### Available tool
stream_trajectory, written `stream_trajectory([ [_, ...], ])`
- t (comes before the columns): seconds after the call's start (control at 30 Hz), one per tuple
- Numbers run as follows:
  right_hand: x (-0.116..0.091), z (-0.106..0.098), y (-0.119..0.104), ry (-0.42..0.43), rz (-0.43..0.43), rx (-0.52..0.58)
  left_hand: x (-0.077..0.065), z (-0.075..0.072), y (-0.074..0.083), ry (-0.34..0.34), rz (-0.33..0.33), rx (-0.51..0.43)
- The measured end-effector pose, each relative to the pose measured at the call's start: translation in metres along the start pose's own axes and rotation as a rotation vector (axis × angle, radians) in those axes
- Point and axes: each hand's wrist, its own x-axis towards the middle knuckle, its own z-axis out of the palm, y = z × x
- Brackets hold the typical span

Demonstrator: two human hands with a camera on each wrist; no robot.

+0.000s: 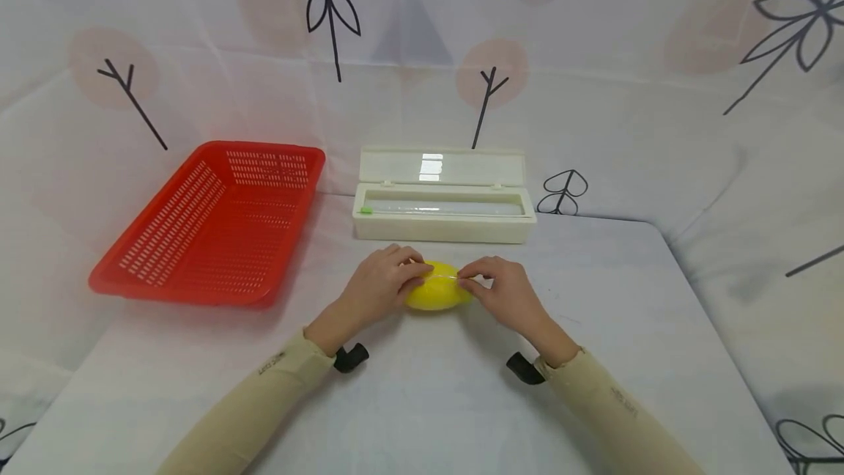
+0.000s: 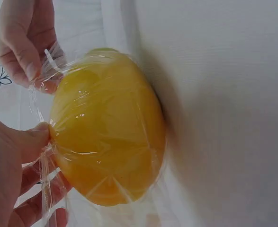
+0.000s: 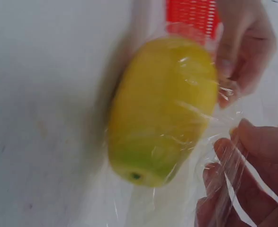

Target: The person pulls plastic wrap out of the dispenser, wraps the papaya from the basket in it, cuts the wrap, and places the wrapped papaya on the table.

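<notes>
A yellow oval fruit, greenish at one end in the right wrist view, lies on the white table between the two hands. Clear cling film covers it, with wrinkles and loose edges gathered at the top. My left hand pinches the film between thumb and fingers at the fruit's left side. On the right side, my right hand pinches another edge of the film. The fruit's underside is hidden.
A red plastic basket with slotted walls stands at the back left. Behind the fruit sits a white cling film dispenser box, its lid raised and a green slider on its front rail. A patterned cloth hangs behind the table.
</notes>
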Motion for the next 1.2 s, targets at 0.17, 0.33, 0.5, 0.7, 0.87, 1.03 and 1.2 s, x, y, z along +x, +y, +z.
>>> stream_trajectory([
  [0.17, 0.002, -0.006, -0.003, 0.05, 0.035, 0.136, 0.005, -0.002, 0.007, -0.017, -0.032, 0.036],
  [0.33, -0.004, 0.001, 0.0, 0.076, -0.1, 0.076, 0.007, 0.001, 0.01, 0.029, -0.049, 0.039],
  [0.5, -0.009, 0.013, 0.004, 0.046, -0.177, -0.011, 0.007, 0.004, 0.009, 0.069, -0.051, 0.016],
  [0.7, -0.004, 0.021, 0.007, 0.114, -0.239, -0.153, 0.006, 0.008, 0.005, 0.122, -0.032, -0.027],
  [0.87, -0.001, 0.024, 0.01, 0.141, -0.314, -0.205, 0.004, 0.008, 0.002, 0.111, -0.012, -0.019],
  [1.03, 0.0, 0.026, 0.012, 0.146, -0.363, -0.178, 0.002, 0.005, -0.001, 0.029, 0.016, -0.003],
  [1.2, 0.002, 0.028, 0.014, 0.139, -0.305, -0.123, 0.001, -0.003, -0.005, -0.062, 0.087, -0.011],
])
